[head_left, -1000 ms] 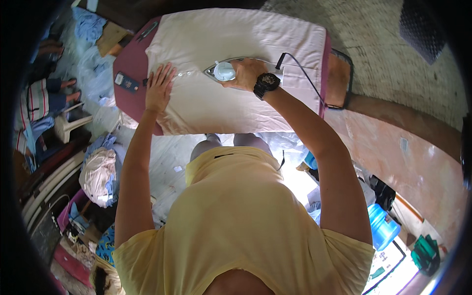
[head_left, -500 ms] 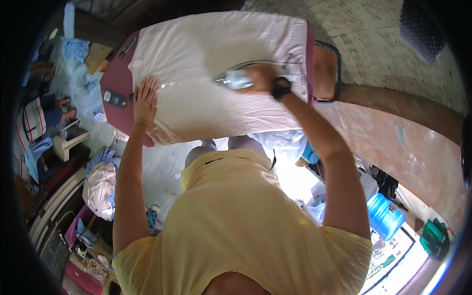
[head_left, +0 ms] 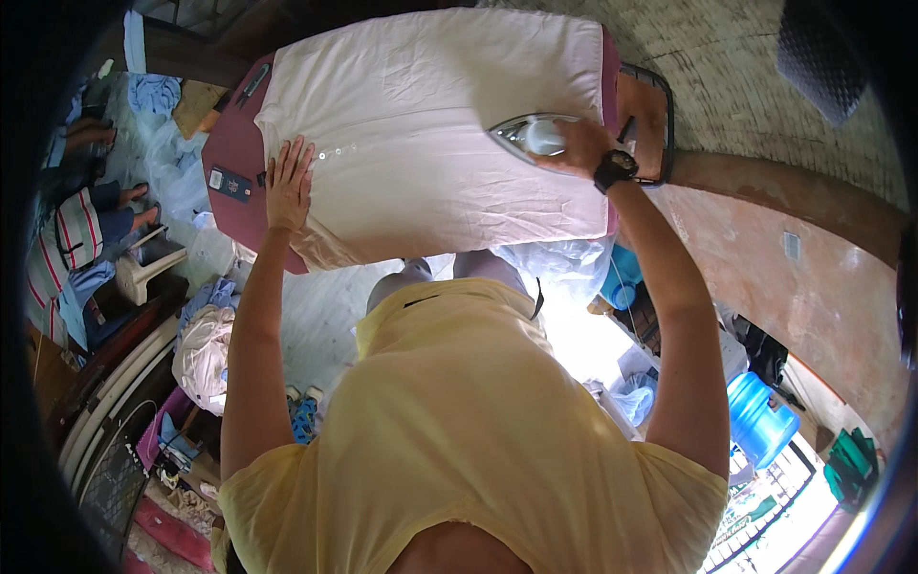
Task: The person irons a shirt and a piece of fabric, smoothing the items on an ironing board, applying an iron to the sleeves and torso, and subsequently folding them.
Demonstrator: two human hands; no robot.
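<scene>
A pale pinkish garment (head_left: 411, 191) lies spread over a maroon-covered ironing board (head_left: 226, 143). My right hand (head_left: 585, 147) is closed on a clothes iron (head_left: 521, 134), whose pointed tip faces left and whose soleplate is on the cloth near the board's right end. At the cloth's left edge my left hand (head_left: 289, 187) rests flat with the fingers stretched out, beside a short row of small shiny buttons (head_left: 337, 153). A dark tag (head_left: 230, 185) and a small dark slim tool (head_left: 253, 84) lie on the maroon cover further left.
Past the board's right end is a brown rest in a black metal frame (head_left: 643, 124). Clear plastic bags (head_left: 172, 163) and a beige stool (head_left: 148, 270) stand at left, near another person's feet (head_left: 143, 218). A blue water jug (head_left: 762, 419) is at lower right.
My right hand has slid the iron to the right across the cloth, toward the board's end. My left hand stays flat on the cloth. The whole view has shifted slightly.
</scene>
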